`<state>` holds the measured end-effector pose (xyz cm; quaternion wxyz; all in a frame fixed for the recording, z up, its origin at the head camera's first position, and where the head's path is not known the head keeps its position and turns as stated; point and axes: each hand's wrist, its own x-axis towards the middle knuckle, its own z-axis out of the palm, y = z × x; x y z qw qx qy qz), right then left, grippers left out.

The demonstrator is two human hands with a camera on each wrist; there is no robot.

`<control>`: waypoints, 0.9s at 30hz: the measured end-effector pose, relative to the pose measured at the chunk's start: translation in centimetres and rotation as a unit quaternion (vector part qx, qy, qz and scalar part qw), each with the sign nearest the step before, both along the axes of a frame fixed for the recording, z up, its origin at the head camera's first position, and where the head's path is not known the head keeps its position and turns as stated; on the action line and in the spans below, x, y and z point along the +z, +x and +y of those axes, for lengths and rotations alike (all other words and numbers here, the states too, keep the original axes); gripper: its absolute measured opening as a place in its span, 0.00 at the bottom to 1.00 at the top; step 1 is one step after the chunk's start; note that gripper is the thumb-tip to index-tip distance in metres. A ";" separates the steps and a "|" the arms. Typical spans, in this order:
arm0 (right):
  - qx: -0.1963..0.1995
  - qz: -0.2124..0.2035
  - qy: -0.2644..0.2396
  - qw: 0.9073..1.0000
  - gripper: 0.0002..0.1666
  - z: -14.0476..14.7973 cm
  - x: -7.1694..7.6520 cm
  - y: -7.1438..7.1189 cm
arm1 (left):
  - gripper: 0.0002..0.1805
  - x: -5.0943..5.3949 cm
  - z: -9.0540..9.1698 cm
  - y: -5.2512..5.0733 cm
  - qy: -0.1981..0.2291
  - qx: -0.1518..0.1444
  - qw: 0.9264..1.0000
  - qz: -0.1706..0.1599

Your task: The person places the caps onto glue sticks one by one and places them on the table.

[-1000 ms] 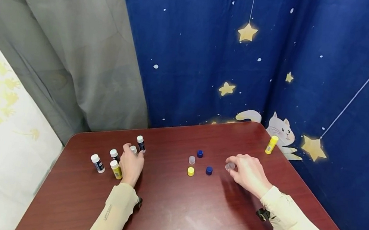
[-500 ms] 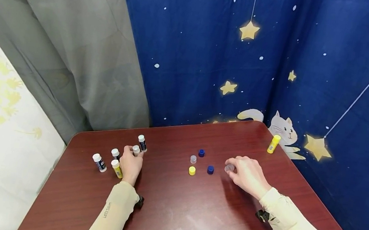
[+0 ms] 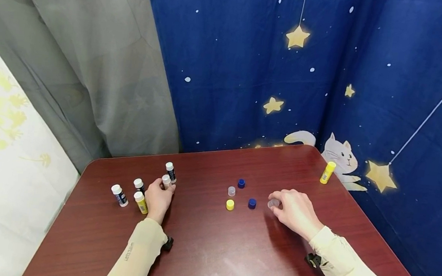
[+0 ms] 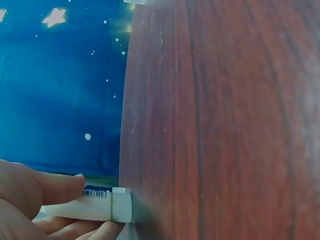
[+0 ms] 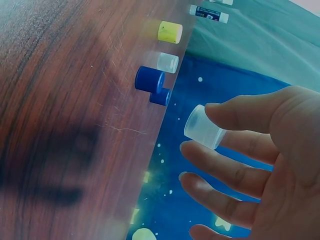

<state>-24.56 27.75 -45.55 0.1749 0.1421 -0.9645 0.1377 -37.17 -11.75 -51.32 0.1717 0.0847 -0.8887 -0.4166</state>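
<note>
At the table's left side my left hand [image 3: 159, 199] grips a white glue stick [image 3: 166, 181] between thumb and fingers. In the left wrist view, the glue stick's [image 4: 107, 207] barcode label shows beside the thumb, and its end is at the tabletop. On the right, my right hand [image 3: 296, 212] pinches a clear cap [image 5: 204, 129] just above the table. Between the hands sit two blue caps [image 3: 252, 203], another clear cap [image 3: 231, 191] and a yellow cap [image 3: 230, 205].
Around the left hand stand several glue sticks with white tops: a yellow one [image 3: 141, 203] and dark-labelled ones [image 3: 119, 195]. A yellow capped glue stick [image 3: 328, 172] stands near the table's [image 3: 209, 253] right edge. Curtains [image 3: 236, 67] hang behind the table.
My left hand and the white glue stick have shifted slightly right, closer to the rear dark-labelled stick. My right hand has dipped a little with the clear cap still pinched.
</note>
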 end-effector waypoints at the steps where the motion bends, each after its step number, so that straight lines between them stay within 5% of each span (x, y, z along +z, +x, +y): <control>1: -0.002 -0.003 0.000 1.000 0.11 0.0 0.0 0.0 | 0.12 -0.1 0.0 0.0 0.001 -0.002 1.000 -0.002; 12: -0.012 -0.020 -0.010 1.000 0.11 0.0 0.2 -0.2 | 0.18 0.4 -0.2 0.3 0.010 -0.039 0.999 0.005; 27: -0.003 -0.015 -0.035 0.999 0.09 0.2 2.3 -0.8 | 0.20 3.6 0.5 3.6 0.005 -0.019 0.996 0.087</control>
